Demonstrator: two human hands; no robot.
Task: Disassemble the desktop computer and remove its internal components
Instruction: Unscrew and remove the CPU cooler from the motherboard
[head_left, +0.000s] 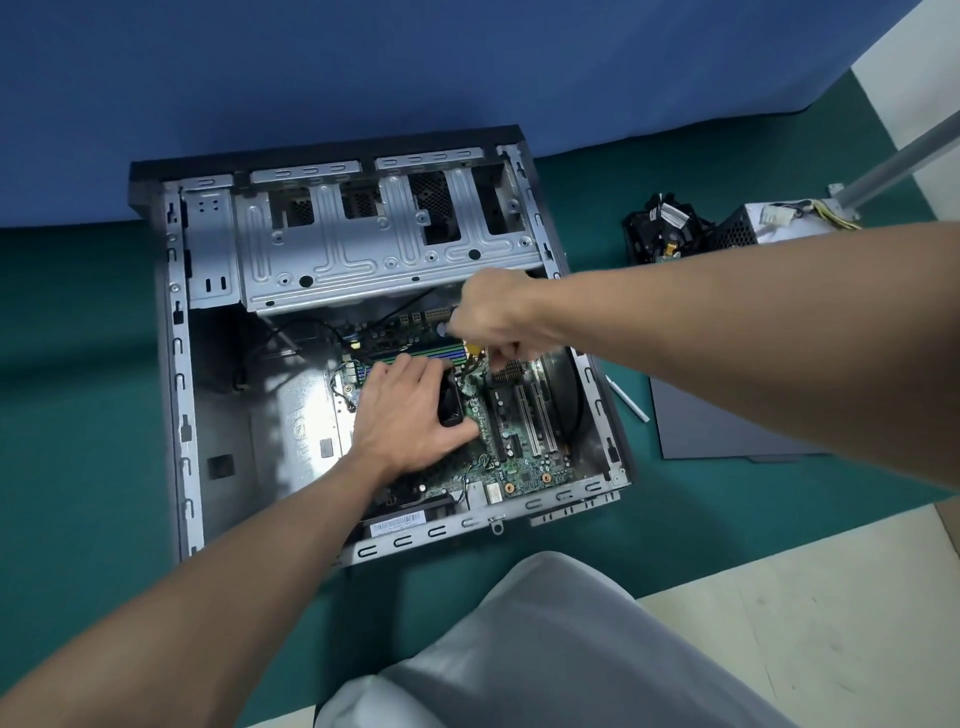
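Green floor (78, 389) | grey case (176, 364) open | left hand (410, 415) grips fan (450, 408) | right hand (493, 317) grips tool (443, 328)

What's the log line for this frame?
left hand: grips black fan | right hand: grips tool over motherboard | case: open | out: power supply right of case

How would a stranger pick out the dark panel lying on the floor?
Find the open computer case on the green floor. Just right of it, partly under the right forearm, lies the dark panel. Unlike the black fan part and silver box beyond it, it is flat, plain and featureless.
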